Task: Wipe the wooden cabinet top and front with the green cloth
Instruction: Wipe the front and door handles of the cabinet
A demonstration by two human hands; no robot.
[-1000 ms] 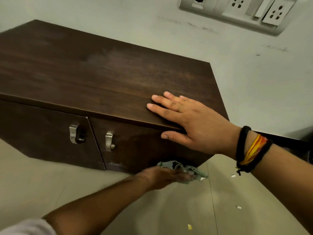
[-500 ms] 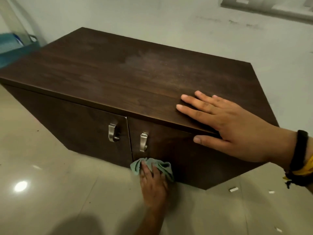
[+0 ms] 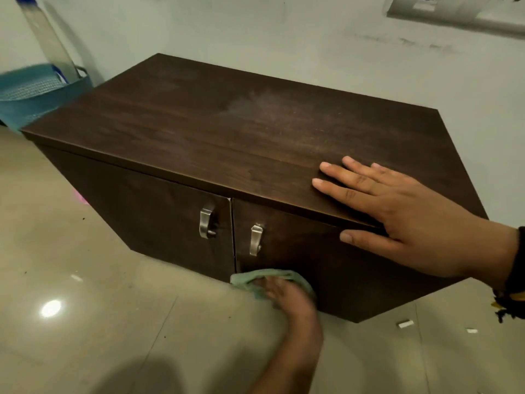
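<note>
- Low on the right door (image 3: 326,268) of the cabinet (image 3: 227,143), near its bottom edge and just right of the gap between the doors, the green cloth (image 3: 247,281) lies bunched against the wood.
- The left hand (image 3: 284,294) presses on the cloth from the front; it is blurred, so the fingers seem laid flat over the cloth rather than curled round it, but that is hard to tell.
- The right hand (image 3: 406,211) rests flat on the cabinet top at its front right part, fingers straight and slightly spread, the thumb hanging over the front edge onto the door.
- A dark wristband (image 3: 514,280) with a yellow strand sits on the right wrist.
- Each door has one metal handle: the left handle (image 3: 206,223) and the right handle (image 3: 255,239) stand either side of the gap.
- A pale dusty patch (image 3: 255,105) shows on the top toward the back.
- The cabinet stands on a glossy tiled floor (image 3: 99,308) against a pale wall (image 3: 284,32).
- A blue basket (image 3: 37,92) stands behind the cabinet's left end.
- Small white scraps (image 3: 404,324) lie on the floor right of the cabinet.
- A switch plate (image 3: 454,9) is fixed to the wall at upper right.
</note>
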